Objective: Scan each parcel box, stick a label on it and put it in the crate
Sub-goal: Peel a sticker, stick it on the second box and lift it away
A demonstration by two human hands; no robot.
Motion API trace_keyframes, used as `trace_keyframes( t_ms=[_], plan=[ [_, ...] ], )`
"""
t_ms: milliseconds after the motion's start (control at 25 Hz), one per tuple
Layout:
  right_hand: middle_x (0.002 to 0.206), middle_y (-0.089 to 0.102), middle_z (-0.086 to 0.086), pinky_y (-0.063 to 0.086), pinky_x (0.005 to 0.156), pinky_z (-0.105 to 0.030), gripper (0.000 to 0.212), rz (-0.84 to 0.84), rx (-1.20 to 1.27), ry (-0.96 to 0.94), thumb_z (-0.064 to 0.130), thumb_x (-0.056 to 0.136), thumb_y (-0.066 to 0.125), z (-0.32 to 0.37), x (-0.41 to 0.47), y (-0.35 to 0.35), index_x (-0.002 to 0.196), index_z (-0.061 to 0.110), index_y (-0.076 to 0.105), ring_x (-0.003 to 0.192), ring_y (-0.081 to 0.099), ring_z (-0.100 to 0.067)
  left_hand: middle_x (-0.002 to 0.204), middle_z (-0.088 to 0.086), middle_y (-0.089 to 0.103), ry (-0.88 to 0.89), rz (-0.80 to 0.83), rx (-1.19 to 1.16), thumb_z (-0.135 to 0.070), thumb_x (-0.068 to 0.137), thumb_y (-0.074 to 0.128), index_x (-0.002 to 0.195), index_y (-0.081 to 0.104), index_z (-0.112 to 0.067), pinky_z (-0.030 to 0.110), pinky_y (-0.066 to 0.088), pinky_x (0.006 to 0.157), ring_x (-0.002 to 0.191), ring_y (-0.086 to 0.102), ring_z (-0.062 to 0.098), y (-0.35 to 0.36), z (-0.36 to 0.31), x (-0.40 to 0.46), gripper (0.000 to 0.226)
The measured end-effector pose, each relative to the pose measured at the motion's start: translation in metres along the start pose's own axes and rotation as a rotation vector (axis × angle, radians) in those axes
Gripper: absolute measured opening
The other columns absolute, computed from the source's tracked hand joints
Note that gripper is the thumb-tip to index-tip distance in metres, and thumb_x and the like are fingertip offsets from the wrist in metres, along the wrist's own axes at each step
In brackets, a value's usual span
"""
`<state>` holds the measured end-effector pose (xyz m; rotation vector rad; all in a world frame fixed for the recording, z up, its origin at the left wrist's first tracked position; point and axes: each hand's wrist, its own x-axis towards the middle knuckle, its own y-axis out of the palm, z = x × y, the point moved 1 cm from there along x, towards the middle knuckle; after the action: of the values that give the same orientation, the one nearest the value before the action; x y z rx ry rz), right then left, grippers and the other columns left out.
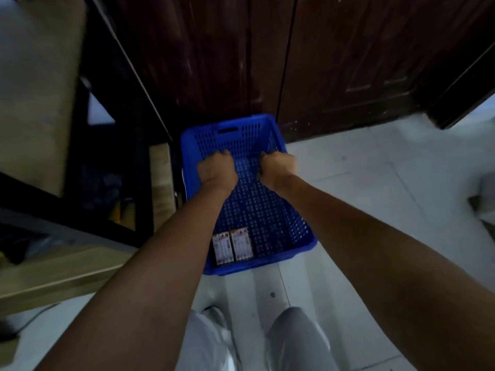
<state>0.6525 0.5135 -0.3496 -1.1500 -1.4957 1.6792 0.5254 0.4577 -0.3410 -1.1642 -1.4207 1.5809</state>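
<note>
- Head view, crate (270, 210): blue perforated plastic, rectangular, standing on the pale tiled floor (375, 196); its far end sits close to a dark wooden door (241, 62), its left side just beside a dark shelving frame (150, 162).
- Head view, parcel boxes (232, 247): two small printed boxes, side by side and touching, lying flat in the crate's near left corner; whether a stuck label is on them is too blurred to tell.
- Head view, left hand (217, 169): reaching down into the crate toward its far left part, fingers curled under; whether it grips anything cannot be told.
- Head view, right hand (276, 167): same posture near the far right wall, fingers curled out of sight; contents, if any, cannot be told.
- Head view, remainder of crate floor: bare mesh between the hands and the two boxes.
- Head view, person: light trousers and a pale shoe show at the lower edge, near the crate's near end.
- Step in hand, judged: placing into or shifting the crate.
- Handling note: set each box flat and snug against the two already there, filling along the near wall first; keep label faces up.
</note>
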Motion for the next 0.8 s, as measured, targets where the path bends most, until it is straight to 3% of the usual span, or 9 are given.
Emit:
trace_keyframes(
  t_ms=[120,320,480,640,800],
  plan=[
    [0.101,0.064,-0.005,0.041,0.062,-0.032,0.028,0.009,-0.013,0.014,0.027,0.092,0.051,-0.009,-0.024,-0.101,0.118,0.018,0.055,0.083,0.062,-0.026,0.111,0.012,0.061,-0.006,-0.018,0.007,-0.019,0.092,0.052,0.129,0.045,-0.006,0.032,0.039,0.060,0.092,0.063,0.028,-0.094,-0.008,-0.025,0.040],
    [0.107,0.066,-0.005,0.040,0.064,-0.030,0.026,-0.071,0.027,0.013,0.027,0.092,0.051,-0.021,-0.086,-0.247,0.116,0.018,0.059,0.095,0.065,-0.027,0.108,0.011,0.063,-0.013,-0.057,-0.007,-0.016,0.091,0.050,0.115,0.053,-0.007,0.032,0.041,0.062,0.093,0.063,0.029,-0.240,-0.019,-0.077,0.026],
    [0.108,0.065,-0.006,0.039,0.065,-0.030,0.025,-0.085,0.035,-0.027,0.025,0.092,0.049,-0.025,-0.140,-0.320,0.113,0.018,0.060,0.097,0.064,-0.028,0.099,0.010,0.066,-0.024,-0.097,-0.016,-0.013,0.092,0.046,0.098,0.058,-0.007,0.029,0.037,0.055,0.086,0.063,0.026,-0.322,-0.030,-0.121,0.015],
    [0.105,0.066,-0.005,0.040,0.064,-0.029,0.024,-0.069,0.018,-0.036,0.023,0.093,0.046,-0.023,-0.195,-0.362,0.107,0.018,0.065,0.093,0.064,-0.026,0.098,0.008,0.065,0.014,-0.074,0.029,-0.015,0.093,0.043,0.092,0.060,-0.009,0.030,0.040,0.060,0.087,0.063,0.026,-0.366,-0.032,-0.184,0.018],
    [0.103,0.066,-0.003,0.042,0.064,-0.029,0.024,-0.013,0.000,-0.070,0.027,0.094,0.047,-0.006,-0.240,-0.351,0.104,0.017,0.066,0.093,0.065,-0.024,0.097,0.007,0.066,0.029,0.028,0.031,-0.018,0.094,0.041,0.087,0.059,-0.010,0.032,0.048,0.063,0.086,0.063,0.025,-0.347,-0.015,-0.247,0.021]
  ],
)
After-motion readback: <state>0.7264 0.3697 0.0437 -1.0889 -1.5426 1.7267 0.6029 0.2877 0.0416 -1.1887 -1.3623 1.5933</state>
